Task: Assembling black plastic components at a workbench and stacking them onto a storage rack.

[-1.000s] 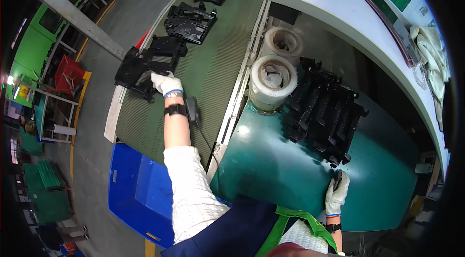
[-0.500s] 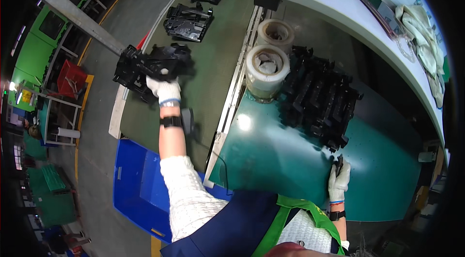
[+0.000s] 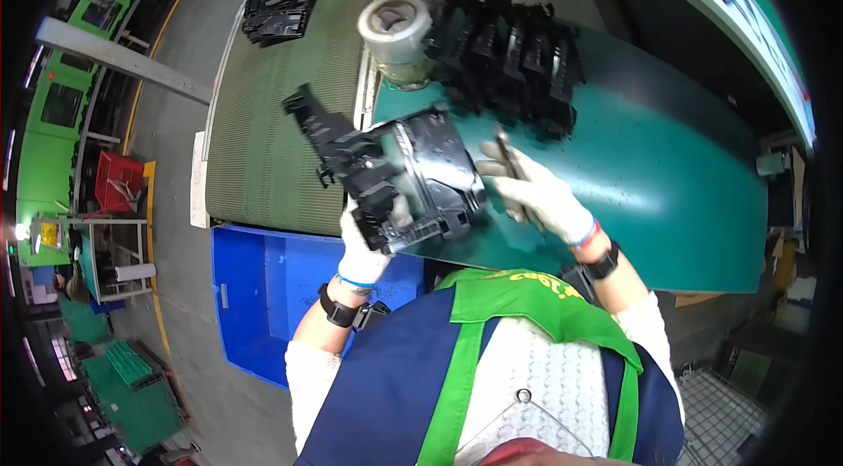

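My gloved left hand [image 3: 364, 246] grips the lower edge of a large black moulded plastic part [image 3: 435, 158]. The part is raised and tilted in front of my chest, over the near end of the green table. Close to its right side is my gloved right hand [image 3: 549, 202], closed around a slim dark hand tool [image 3: 507, 154] that points up and away from me. Motion blur hides the exact kind of tool. A small gap separates the right fingers from the part.
Several similar black parts [image 3: 514, 53] stand in a row on the green table [image 3: 667, 176]. Two rolls of clear film [image 3: 395, 36] stand beside them. More black parts lie on the conveyor belt [image 3: 281, 115] at left. A blue bin [image 3: 263, 290] sits below the belt's near end.
My left hand has brought the black part from the belt's left side toward my chest. My right hand has moved up and left with the tool toward the part. The view has shifted right.
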`<move>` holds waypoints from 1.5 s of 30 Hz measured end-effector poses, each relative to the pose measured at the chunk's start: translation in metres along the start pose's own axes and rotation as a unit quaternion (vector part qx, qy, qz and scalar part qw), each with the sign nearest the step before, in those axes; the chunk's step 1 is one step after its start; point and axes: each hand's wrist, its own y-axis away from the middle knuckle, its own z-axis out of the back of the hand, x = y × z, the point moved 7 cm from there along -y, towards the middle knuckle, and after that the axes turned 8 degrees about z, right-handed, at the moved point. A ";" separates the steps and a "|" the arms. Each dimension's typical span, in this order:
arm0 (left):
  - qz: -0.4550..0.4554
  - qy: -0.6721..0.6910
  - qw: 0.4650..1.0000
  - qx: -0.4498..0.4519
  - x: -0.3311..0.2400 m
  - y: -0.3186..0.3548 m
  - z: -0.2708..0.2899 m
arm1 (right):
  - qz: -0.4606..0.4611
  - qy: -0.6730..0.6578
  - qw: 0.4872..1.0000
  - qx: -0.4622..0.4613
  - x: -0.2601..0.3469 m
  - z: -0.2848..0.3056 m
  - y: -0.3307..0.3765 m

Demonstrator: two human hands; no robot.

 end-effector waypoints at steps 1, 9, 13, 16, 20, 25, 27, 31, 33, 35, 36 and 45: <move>0.027 -0.055 0.997 -0.057 0.017 0.002 0.002 | -0.061 -0.099 0.993 0.029 -0.009 -0.007 0.005; 0.170 -0.233 0.947 -0.137 0.045 0.019 0.003 | -0.081 0.042 0.990 -0.110 -0.050 0.080 0.097; 0.161 -0.461 0.869 -0.083 0.038 0.000 0.016 | -0.114 0.046 0.970 -0.211 -0.038 0.164 0.182; 0.170 -0.659 0.731 -0.043 0.049 -0.029 0.019 | -0.059 0.013 0.949 -0.310 -0.064 0.229 0.232; 0.133 -0.806 0.573 -0.062 0.059 -0.059 -0.012 | -0.116 0.106 0.901 -0.403 -0.075 0.284 0.274; 0.142 -0.886 0.439 -0.051 0.066 -0.080 -0.033 | -0.033 0.590 0.685 -0.427 -0.016 0.243 0.267; 0.095 -0.919 0.380 -0.050 0.063 -0.081 -0.049 | -0.005 0.585 0.714 -0.385 0.006 0.204 0.243; 0.080 -0.923 0.368 -0.076 0.057 -0.087 -0.047 | 0.032 0.619 0.768 -0.161 0.023 0.108 0.175; 0.078 -0.922 0.373 -0.071 0.057 -0.086 -0.048 | 0.035 0.637 0.764 -0.101 0.022 0.079 0.148; 0.073 -0.919 0.383 -0.067 0.057 -0.083 -0.046 | 0.037 0.703 0.710 -0.018 0.014 0.054 0.122; 0.075 -0.918 0.384 -0.067 0.058 -0.083 -0.046 | 0.034 0.703 0.710 -0.017 0.011 0.052 0.113; 0.090 -0.908 0.404 -0.069 0.060 -0.086 -0.042 | 0.082 0.766 0.624 0.132 -0.023 0.048 0.059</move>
